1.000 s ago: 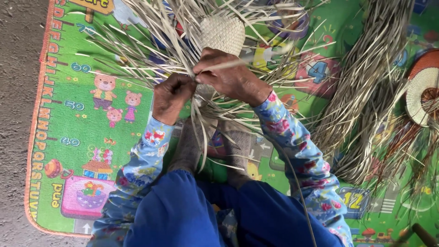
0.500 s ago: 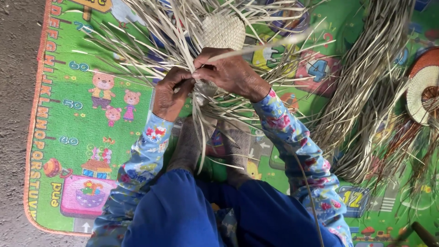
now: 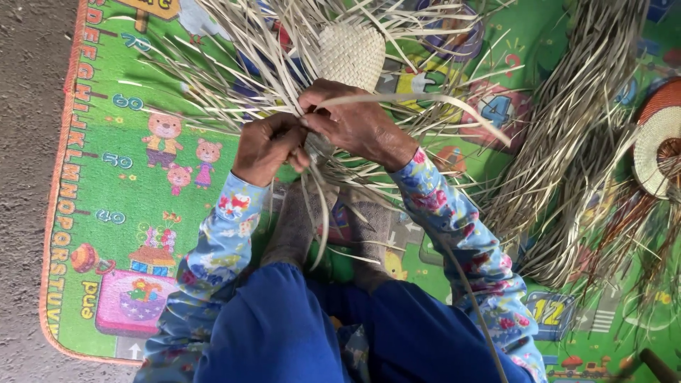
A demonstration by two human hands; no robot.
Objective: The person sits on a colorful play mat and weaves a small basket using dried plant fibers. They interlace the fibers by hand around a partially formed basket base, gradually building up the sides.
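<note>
Right hand [image 3: 355, 124] is closed on a pale flat straw strip [image 3: 425, 103] that curves toward the right of the frame. Left hand [image 3: 266, 145] is clenched on the bunched strands just beside it, at centre frame. A woven straw piece [image 3: 351, 53], pale and tightly plaited with loose strands fanning outward, lies directly above both hands on the green play mat [image 3: 120, 184]. A straw bundle [image 3: 567, 142] lies at right.

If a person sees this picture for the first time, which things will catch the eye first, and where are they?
At the centre, the left hand and the right hand grip pale straw strips that fan out from a small woven piece just above them. Underneath lies a bright green play mat with cartoon bears and letters. On the right, a loose bundle of straw lies beside a round woven disc at the picture's edge.
</note>
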